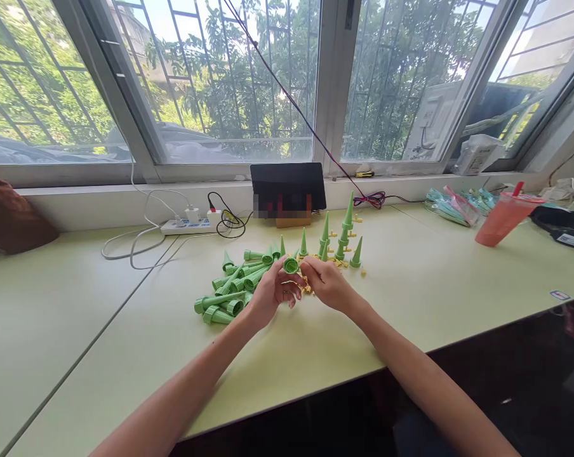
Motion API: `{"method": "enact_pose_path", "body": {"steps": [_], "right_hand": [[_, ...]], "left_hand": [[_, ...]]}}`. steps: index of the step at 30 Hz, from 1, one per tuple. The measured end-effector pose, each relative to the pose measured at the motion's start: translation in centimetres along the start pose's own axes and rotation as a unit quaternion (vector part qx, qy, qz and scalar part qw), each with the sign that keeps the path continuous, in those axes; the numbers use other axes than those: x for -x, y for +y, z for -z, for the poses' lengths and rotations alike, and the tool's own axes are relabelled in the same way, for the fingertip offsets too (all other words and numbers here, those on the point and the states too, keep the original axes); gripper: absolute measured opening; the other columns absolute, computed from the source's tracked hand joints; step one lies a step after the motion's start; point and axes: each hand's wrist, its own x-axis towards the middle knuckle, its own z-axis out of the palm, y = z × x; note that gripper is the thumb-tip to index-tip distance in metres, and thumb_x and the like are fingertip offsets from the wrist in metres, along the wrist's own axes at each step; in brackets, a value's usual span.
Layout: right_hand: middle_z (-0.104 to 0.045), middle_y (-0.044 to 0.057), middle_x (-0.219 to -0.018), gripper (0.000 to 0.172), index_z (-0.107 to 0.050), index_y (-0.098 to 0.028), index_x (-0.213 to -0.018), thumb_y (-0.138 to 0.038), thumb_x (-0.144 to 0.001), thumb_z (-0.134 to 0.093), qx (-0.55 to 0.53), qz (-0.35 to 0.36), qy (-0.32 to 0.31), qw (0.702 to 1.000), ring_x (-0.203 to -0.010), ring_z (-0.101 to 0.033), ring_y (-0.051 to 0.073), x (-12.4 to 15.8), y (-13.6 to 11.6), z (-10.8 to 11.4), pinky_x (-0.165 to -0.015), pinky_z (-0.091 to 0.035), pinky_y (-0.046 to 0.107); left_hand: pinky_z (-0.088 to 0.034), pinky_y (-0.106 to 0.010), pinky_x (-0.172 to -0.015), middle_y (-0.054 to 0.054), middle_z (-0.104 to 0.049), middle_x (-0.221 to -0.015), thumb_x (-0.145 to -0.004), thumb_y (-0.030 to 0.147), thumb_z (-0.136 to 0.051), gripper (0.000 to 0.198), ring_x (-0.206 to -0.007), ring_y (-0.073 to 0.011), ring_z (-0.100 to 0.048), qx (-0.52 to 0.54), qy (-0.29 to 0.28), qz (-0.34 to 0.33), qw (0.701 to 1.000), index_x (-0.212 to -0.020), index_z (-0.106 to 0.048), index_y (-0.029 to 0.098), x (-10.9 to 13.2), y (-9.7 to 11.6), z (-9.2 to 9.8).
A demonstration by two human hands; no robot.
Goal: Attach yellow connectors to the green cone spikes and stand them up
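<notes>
My left hand (266, 293) is closed around a green plastic watering spike (291, 266), its round open end turned toward me. Close against the right side of that rim, my right hand (331, 285) has its fingertips pinched together; whatever they hold is hidden. Beyond and left of my left hand lies a heap of green spikes (254, 277), pointing various ways. Small yellow plastic pieces (308, 289) are scattered behind and between my hands. Several green spikes (347, 219) stand upright farther back to the right, some stacked, with yellow valve pieces (343, 233) sticking out sideways.
A dark tablet (288, 185) leans on a brown stand at the back. Left of it is a white power strip (192, 226) with cables. At right stand a red drink cup (503, 219) with a straw and plastic-wrapped packets (451, 206). The table's front edge runs below my forearms.
</notes>
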Motion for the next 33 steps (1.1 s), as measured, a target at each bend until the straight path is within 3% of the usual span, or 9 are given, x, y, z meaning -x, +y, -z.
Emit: {"method": "enact_pose_path", "body": {"steps": [12,21,27,33], "right_hand": [[-0.042,-0.005,-0.059,0.038,-0.04,-0.02,-0.069,-0.041,-0.099,-0.033,-0.007,-0.001,0.0,1.0,-0.052,-0.035,0.009,0.07,0.02,0.0,-0.052,-0.03,0.023],[-0.048,-0.004,-0.061,0.04,-0.043,-0.019,-0.07,-0.044,-0.1,-0.031,-0.068,0.002,-0.003,0.998,-0.053,-0.042,0.009,-0.03,-0.26,0.03,-0.056,-0.035,0.023],[-0.05,-0.002,-0.063,0.04,-0.042,-0.019,-0.068,-0.042,-0.1,-0.031,-0.036,0.01,-0.011,0.999,-0.055,-0.044,0.01,0.01,0.05,-0.06,-0.056,-0.034,0.024],[-0.041,-0.004,-0.058,0.041,-0.041,-0.019,-0.068,-0.042,-0.1,-0.031,-0.018,0.01,0.005,1.0,-0.052,-0.037,0.01,-0.02,0.24,0.08,-0.053,-0.031,0.024]], "left_hand": [[-0.039,-0.023,-0.041,-0.008,-0.066,-0.078,-0.083,0.058,-0.05,0.046,-0.052,-0.0127,-0.055,-0.014,-0.004,-0.006,1.0,-0.08,-0.059,0.013,-0.11,-0.09,0.37],[-0.039,-0.021,-0.04,-0.002,-0.059,-0.071,-0.084,0.047,-0.057,0.031,-0.053,-0.0112,-0.055,-0.025,-0.054,-0.05,0.997,-0.08,-0.054,0.015,0.29,0.07,-0.11],[-0.04,-0.019,-0.038,0.003,-0.05,-0.065,-0.085,0.046,-0.059,0.031,-0.05,-0.0097,-0.055,-0.138,-0.029,-0.113,0.984,-0.078,-0.047,0.018,0.55,0.08,-0.21],[-0.038,-0.018,-0.036,0.002,-0.052,-0.072,-0.085,0.046,-0.057,0.03,-0.051,-0.0086,-0.055,-0.282,0.01,-0.198,0.939,-0.079,-0.047,0.019,0.47,-0.41,0.01]]}}
